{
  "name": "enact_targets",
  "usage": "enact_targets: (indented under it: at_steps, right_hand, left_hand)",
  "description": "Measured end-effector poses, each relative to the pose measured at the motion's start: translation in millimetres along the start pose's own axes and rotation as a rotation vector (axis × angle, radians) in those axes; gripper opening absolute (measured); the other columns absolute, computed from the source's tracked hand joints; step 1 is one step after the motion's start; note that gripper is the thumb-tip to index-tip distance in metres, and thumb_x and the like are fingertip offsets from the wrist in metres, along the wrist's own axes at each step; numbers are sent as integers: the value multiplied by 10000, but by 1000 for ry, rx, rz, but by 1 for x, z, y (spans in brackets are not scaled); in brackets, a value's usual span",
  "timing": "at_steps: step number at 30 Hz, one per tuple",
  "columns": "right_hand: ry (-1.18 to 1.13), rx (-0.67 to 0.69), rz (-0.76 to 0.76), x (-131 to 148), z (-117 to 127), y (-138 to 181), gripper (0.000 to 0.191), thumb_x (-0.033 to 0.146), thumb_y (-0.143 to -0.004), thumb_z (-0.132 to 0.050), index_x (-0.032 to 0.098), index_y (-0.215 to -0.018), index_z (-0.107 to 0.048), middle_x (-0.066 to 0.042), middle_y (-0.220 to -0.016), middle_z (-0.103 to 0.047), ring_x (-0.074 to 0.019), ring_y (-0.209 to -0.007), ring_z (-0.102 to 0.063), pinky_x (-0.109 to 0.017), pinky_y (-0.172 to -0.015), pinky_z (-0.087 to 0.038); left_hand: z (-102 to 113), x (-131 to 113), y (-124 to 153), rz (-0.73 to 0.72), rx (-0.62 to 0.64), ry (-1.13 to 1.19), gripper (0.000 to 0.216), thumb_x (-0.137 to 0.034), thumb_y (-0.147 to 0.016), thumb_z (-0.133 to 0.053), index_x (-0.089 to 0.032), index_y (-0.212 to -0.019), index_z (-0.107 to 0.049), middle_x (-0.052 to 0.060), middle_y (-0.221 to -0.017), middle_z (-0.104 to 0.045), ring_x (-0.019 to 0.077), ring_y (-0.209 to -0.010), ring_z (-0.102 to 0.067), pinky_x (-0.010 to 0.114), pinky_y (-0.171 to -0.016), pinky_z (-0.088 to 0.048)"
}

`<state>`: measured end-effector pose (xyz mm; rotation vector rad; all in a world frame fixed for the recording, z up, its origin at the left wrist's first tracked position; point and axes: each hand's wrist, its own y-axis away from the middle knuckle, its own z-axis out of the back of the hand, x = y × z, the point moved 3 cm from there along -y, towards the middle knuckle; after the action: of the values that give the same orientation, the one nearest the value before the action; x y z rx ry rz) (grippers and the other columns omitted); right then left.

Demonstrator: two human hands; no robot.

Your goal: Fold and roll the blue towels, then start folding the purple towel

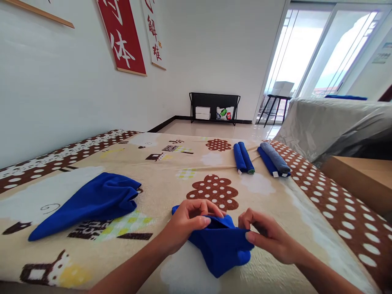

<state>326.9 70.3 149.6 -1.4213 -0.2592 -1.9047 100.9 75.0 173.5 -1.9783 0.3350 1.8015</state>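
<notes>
A crumpled blue cloth [219, 249] hangs between my two hands, low over the patterned blanket [171, 183]. My left hand [191, 220] pinches its upper left edge between thumb and fingers. At the cloth's upper right corner, my right hand [269, 234] has thumb and forefinger closed on the fabric. The cloth's top edge sags open between them, and its lower part droops in folds. To the left lies another blue cloth [88, 204], loosely bunched, touched by neither hand.
Two rolled blue cloths [243, 157] lie farther back on the blanket. Right of them are a blue roll and a grey roll [275, 157]. A brown cardboard box [361, 179] and a plastic-covered piece of furniture [337, 126] stand at the right. A black rack [214, 107] is against the far wall.
</notes>
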Motion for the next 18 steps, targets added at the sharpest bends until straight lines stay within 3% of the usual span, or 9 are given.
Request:
enact_targets:
  at_steps: [2, 5, 8, 11, 14, 16, 18]
  right_hand:
    - [-135, 21, -89, -5, 1, 2, 292, 474, -973, -525, 199, -905, -456, 18, -757, -440, -99, -656, -389, -212, -567, -349]
    - [-185, 48, -162, 0, 9, 4, 373, 552, -942, -548, 200, -872, -443, 47, -687, -356, -86, -598, -313, -212, -523, -266]
    - [58, 171, -275, 13, 29, 10, 395, 579, -896, -606, 191, -903, -536, 7, -759, -485, -109, -675, -419, -224, -593, -335]
    - [381, 328, -414, 24, 51, 23, 404, 584, -818, -700, 225, -996, -646, -32, -890, -596, -175, -844, -530, -260, -722, -404]
    - [499, 375, -519, 31, 69, 39, 379, 595, -815, -690, 252, -976, -689, -37, -919, -636, -216, -905, -580, -292, -782, -439]
    - [539, 371, -582, 32, 82, 51, 379, 602, -834, -658, 259, -989, -704, -46, -951, -656, -227, -914, -600, -305, -809, -462]
    - [585, 323, -639, 27, 99, 64, 420, 611, -823, -662, 269, -1062, -714, -64, -1033, -672, -248, -963, -615, -314, -856, -481]
  left_hand:
    - [-4, -3, 5, 41, 133, 31, 333, -375, -794, -661, -202, -674, -403, 43, -788, -622, 205, -829, -602, 357, -839, -458]
    - [-7, -6, 11, 95, 286, -232, 387, -449, -825, -651, -201, -677, -394, -18, -680, -480, 133, -678, -462, 268, -659, -385]
    - [-4, -2, 12, 205, 459, -518, 439, -487, -674, -802, -207, -802, -490, -42, -745, -486, 120, -695, -421, 237, -620, -337]
    - [7, 1, 12, 271, 452, -699, 473, -470, -663, -825, -237, -978, -560, -34, -872, -561, 140, -784, -492, 231, -665, -358]
    - [20, 0, 18, 276, 535, -781, 321, -494, -768, -743, -218, -850, -600, -41, -772, -550, 122, -704, -488, 231, -629, -347]
    - [34, -4, 23, 262, 573, -807, 329, -519, -803, -704, -207, -771, -604, -44, -713, -534, 116, -677, -488, 224, -619, -355]
    - [55, -11, 27, 265, 523, -859, 328, -538, -821, -679, -215, -784, -637, -37, -734, -560, 126, -727, -518, 207, -645, -385]
